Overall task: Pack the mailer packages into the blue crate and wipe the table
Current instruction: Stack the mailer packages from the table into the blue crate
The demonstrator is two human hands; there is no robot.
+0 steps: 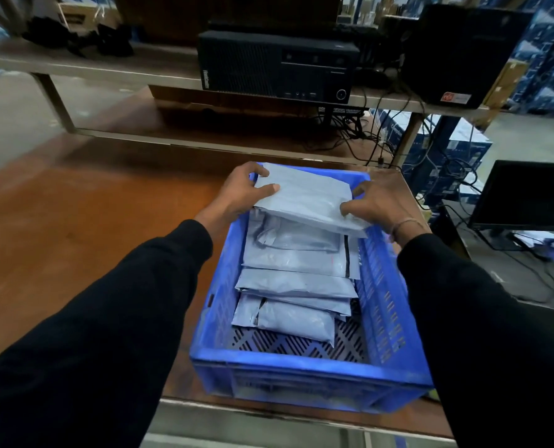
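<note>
A blue plastic crate [304,373] stands at the right front of the brown table [91,221]. Several grey mailer packages [296,282] lie stacked inside it. One more grey mailer [311,197] is held tilted over the crate's far end. My left hand [241,192] grips its left edge, thumb on top. My right hand [377,202] pinches its right edge, above the crate's right wall. The crate's perforated floor shows bare at the near end.
A shelf behind the table carries a black computer tower [275,69] lying on its side and a black box [463,53]. Cables [359,134] hang behind the crate. A dark monitor [524,195] sits at the right, beyond the table edge.
</note>
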